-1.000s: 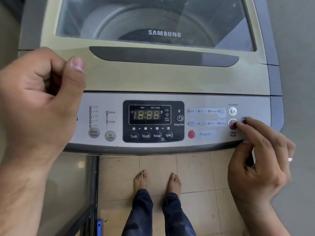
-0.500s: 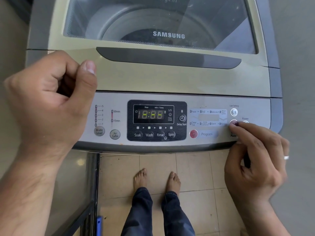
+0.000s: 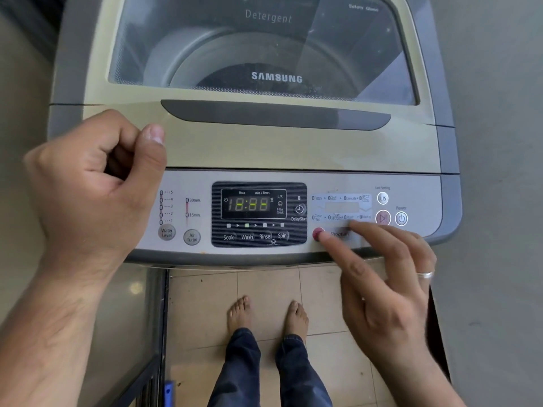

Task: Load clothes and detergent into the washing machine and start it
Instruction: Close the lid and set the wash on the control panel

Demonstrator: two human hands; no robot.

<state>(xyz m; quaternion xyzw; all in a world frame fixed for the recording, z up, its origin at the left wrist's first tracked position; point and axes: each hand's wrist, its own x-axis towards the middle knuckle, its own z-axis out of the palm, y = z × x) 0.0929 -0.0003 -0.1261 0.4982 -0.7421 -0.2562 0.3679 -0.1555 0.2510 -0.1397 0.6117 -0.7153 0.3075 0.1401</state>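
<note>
A top-loading washing machine (image 3: 293, 148) fills the upper view, its glass lid (image 3: 264, 48) closed over the drum. The control panel (image 3: 417, 230) faces me with a lit display (image 3: 249, 204). My right hand (image 3: 382, 283) reaches over the panel's right part, fingers spread, forefinger tip touching the red Program button (image 3: 316, 232). The start/pause button (image 3: 383, 218) and power button (image 3: 401, 218) lie uncovered just beyond its fingers. My left hand (image 3: 94, 189) hovers over the panel's left end in a loose fist, holding nothing. No clothes or detergent show clearly through the lid.
Below the panel lie a tiled floor (image 3: 264, 289) and my bare feet (image 3: 267, 314) in dark trousers. A glass-fronted frame (image 3: 141, 333) stands at the lower left. A grey wall (image 3: 499, 142) runs along the right side.
My right hand slid left from the start/pause button to the red Program button, its fingers spreading. The view shifted slightly down the machine. My left fist stays the same.
</note>
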